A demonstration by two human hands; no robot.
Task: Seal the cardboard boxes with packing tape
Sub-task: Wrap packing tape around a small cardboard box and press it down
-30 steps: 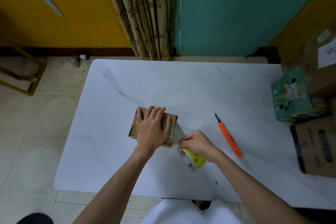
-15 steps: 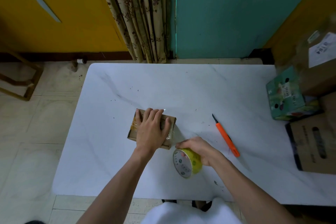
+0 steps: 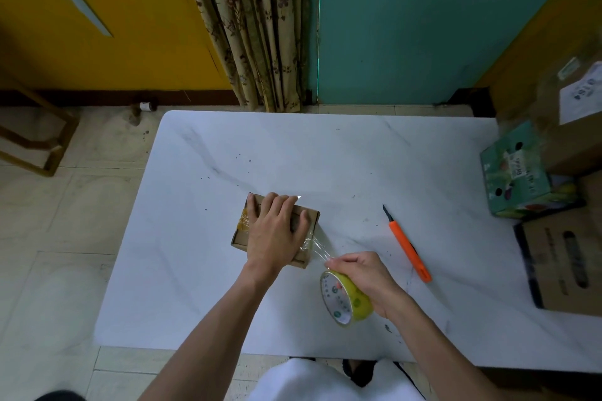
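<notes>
- Currently mid-seal: the small cardboard box [image 3: 241, 235] sits near the middle of the white table [image 3: 325, 153].
- The left hand [image 3: 275, 231] lies flat on the box top, fingers straight and slightly spread. It presses down and pinches nothing.
- The right hand [image 3: 361, 273] grips the yellow tape roll [image 3: 345, 301], fingers curled over its rim, just right of the box and nearer the body.
- A clear tape strip [image 3: 317, 246] runs taut from the roll to the box's right edge.
- An orange knife [image 3: 408, 246] lies on the table right of the roll, apart from both hands.
- Judgement: the strip looks drawn out but not yet cut.
- The next move calls for smoothing it down and then reaching for the knife, with the box pinned so the tape stays flat.
- A green carton [image 3: 521, 179] and a brown carton [image 3: 566, 267] stand at the right edge, likely next.
</notes>
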